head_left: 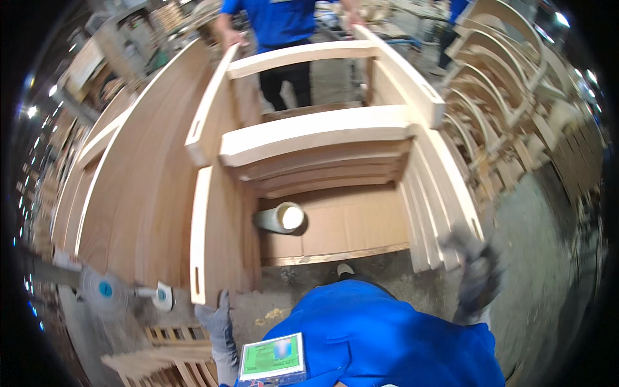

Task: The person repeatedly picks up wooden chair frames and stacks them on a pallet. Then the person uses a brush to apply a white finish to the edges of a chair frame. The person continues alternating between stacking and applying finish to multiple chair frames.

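My left hand (pixel 218 320), in a grey glove, is at the near end of a pale wooden side rail (pixel 201 238). Its thumb and fingers are apart; whether it touches the wood is unclear. My right hand (pixel 478 274), gloved and smeared by motion, is beside the near end of the stacked right-hand rails (pixel 445 187). On top of these stacked frames lies another wooden frame with a curved crosspiece (pixel 316 132). A person in blue stands across from me, with one hand (pixel 233 39) on its far left corner and the other (pixel 354 19) near the far right.
Between the rails, a grey-green cylinder (pixel 271 220) with a pale end lies on a brown cardboard surface (pixel 361 226). Wide wooden panels (pixel 148 168) stand at left, near a white fan (pixel 106 293). Curved wooden parts (pixel 490 84) are piled at right. Slatted wood (pixel 174 361) sits lower left.
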`<state>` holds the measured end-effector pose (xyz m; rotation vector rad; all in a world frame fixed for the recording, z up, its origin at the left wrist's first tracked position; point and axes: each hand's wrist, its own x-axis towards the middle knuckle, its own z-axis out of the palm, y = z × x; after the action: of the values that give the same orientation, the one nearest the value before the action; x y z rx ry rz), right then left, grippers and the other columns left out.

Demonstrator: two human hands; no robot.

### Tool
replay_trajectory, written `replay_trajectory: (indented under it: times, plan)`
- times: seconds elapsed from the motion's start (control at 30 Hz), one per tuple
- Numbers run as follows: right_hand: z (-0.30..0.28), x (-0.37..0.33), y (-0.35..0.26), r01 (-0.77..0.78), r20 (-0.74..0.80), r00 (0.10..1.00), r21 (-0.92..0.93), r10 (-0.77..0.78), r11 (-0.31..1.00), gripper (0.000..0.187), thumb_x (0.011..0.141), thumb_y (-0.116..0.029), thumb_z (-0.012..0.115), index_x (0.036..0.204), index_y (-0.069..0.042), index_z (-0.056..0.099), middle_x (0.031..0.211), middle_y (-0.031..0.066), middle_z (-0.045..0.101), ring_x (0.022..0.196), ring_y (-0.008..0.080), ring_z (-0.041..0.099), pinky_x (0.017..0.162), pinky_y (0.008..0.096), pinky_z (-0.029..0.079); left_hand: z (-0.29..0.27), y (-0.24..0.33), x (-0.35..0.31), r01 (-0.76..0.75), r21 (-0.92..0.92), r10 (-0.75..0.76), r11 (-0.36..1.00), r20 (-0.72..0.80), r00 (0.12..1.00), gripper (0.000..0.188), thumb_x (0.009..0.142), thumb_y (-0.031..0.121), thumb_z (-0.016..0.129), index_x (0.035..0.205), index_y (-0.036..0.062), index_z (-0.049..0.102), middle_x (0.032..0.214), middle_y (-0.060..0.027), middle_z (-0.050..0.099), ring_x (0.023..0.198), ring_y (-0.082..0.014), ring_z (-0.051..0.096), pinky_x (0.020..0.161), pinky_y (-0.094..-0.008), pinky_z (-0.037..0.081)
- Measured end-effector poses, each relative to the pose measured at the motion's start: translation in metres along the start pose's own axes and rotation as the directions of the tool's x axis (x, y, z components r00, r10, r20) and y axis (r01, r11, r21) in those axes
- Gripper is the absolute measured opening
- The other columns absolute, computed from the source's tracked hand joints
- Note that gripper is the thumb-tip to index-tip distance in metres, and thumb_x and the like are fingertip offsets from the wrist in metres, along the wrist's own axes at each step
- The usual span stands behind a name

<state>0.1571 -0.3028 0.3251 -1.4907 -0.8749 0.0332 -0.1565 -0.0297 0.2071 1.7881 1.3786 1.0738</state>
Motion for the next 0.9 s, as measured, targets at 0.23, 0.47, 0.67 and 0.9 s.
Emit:
replay_trajectory:
  times: [0.23,0.47,0.67,0.9]
  plan:
    - [-0.102,0.028,-0.001,-0.494,-0.174,0.864,-0.110,0.473,0.862,0.048,0.089,-0.022,0.048,0.122,0.011,0.038,0.108,0.0205,0.056,0.090,0.0233,0.060,0.076,0.0311,0.051,-0.050,0.028,0.023,0.258,0.057,-0.247,0.964,0.537,0.806,0.029,0.073,0.004,0.068,0.097,-0.0056,0.055,0.085,-0.0078,0.062,0.073,-0.0123,0.057,0.065,-0.0247,0.046]
    - [-0.094,0.057,0.023,-0.635,0.060,0.730,-0.308,0.681,0.709,0.044,0.080,-0.029,0.059,0.108,0.005,0.056,0.086,0.0089,0.061,0.071,0.0131,0.058,0.062,0.0233,0.048,-0.063,0.037,0.038,0.069,0.014,-0.060,0.997,0.682,0.729,0.030,0.074,0.005,0.068,0.099,-0.0032,0.054,0.087,-0.0069,0.061,0.075,-0.0130,0.056,0.068,-0.0248,0.045]
    - [-0.083,0.089,0.063,-0.244,0.277,0.728,-0.751,0.627,0.614,0.045,0.073,-0.030,0.066,0.102,0.003,0.059,0.072,0.0098,0.062,0.058,0.0099,0.055,0.054,0.0254,0.044,-0.057,0.032,0.028,0.078,-0.061,-0.027,0.995,0.592,0.806,0.027,0.075,0.007,0.066,0.096,-0.0035,0.054,0.080,-0.0072,0.061,0.072,-0.0120,0.057,0.064,-0.0247,0.046]
    - [-0.070,0.139,0.103,-0.264,0.245,0.687,-0.793,0.684,0.549,0.036,0.074,-0.027,0.064,0.094,0.002,0.059,0.069,0.0101,0.062,0.060,0.0165,0.059,0.057,0.0313,0.047,-0.017,0.058,0.065,0.057,0.038,-0.068,0.998,0.601,0.796,0.016,0.079,0.012,0.063,0.080,0.0004,0.051,0.067,-0.0035,0.056,0.065,-0.0087,0.051,0.058,-0.0238,0.041]
